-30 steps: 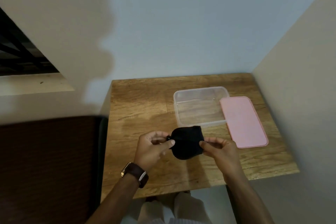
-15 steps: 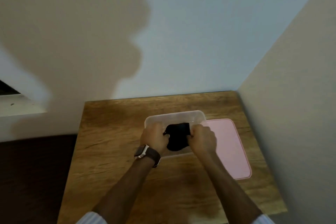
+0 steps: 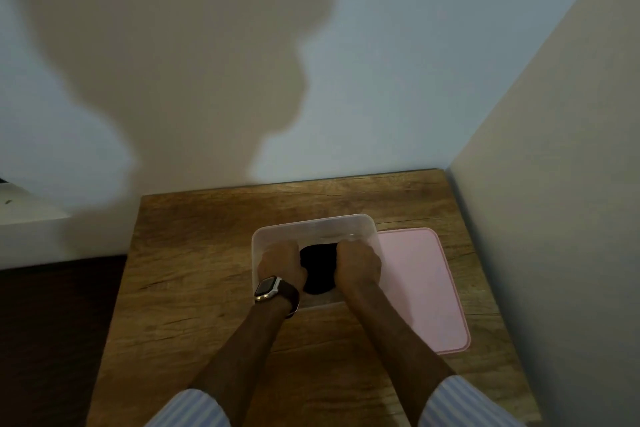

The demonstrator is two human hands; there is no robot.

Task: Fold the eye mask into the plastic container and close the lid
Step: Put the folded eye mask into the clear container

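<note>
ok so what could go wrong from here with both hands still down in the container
The folded eye mask may spring open once the left hand and right hand let go, and fabric could ride over the clear container rim and block the seal. The pink lid lies right against the container, so a withdrawing right hand could knock it.

Matt black cloth eye mask point(image 3: 319, 267) is lying in a clear glossy plastic container point(image 3: 313, 224); smooth pink lid point(image 3: 419, 288) is resting on grainy wood table point(image 3: 194, 253).
</note>
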